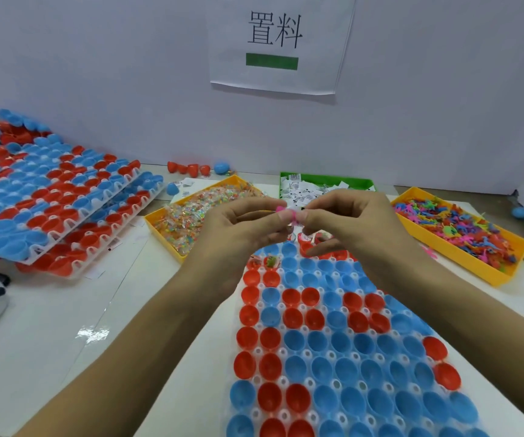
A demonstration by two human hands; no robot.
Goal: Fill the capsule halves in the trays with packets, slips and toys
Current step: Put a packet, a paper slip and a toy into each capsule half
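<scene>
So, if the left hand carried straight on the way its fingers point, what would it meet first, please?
The left hand points right, toward the right hand. Both pinch the same small pink toy, so it would probably meet the right hand's fingertips at once, though depth is hard to judge.

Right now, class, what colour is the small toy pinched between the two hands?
Pink: the toy shows best in the head view, the only one.

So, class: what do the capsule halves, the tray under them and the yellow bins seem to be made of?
Capsule halves: probably hard plastic, smooth and glossy; even red or blue with soft highlights inside.
Tray: likely thin moulded clear plastic; whitish, see-through, shiny ridges between cups.
Yellow bins: seemingly rigid plastic; uniform colour, straight thin walls, slight sheen.
</scene>
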